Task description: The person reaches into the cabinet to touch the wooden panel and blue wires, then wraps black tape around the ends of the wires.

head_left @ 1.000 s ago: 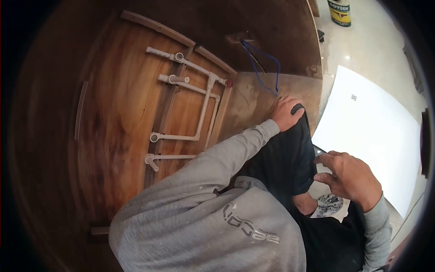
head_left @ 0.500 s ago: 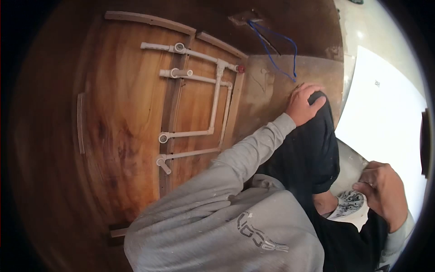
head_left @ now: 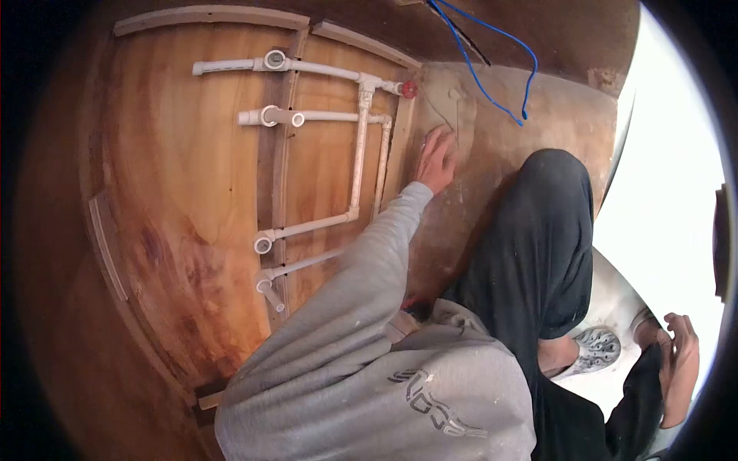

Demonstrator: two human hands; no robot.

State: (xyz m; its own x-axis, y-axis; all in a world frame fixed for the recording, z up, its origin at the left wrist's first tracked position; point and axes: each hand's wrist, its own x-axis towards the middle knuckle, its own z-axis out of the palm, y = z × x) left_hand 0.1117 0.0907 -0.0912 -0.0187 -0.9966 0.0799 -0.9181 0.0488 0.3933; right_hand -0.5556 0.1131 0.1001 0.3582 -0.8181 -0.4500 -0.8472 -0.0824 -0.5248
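Observation:
My left hand (head_left: 437, 161) reaches to the brown plastered surface (head_left: 484, 165), just right of the wooden panel's edge. Its fingers are bent together beside a pale patch (head_left: 455, 94) and a thin line; whatever lies between the fingertips is too small to make out. At the far right, my right hand (head_left: 679, 373) is beside my dark-trousered knee, its fingers loosely bent and apart, with nothing visible in it.
White pipes (head_left: 358, 154) with elbows and open ends run across the wooden panel (head_left: 192, 154); one pipe has a red end (head_left: 408, 90). A blue wire (head_left: 533, 69) loops from a slot at the top. A bright white surface (head_left: 669, 192) stands at right.
My left hand has left my knee and moved left to the plastered surface. My right hand has moved lower and farther right. The view has shifted, and the pipes look nearer.

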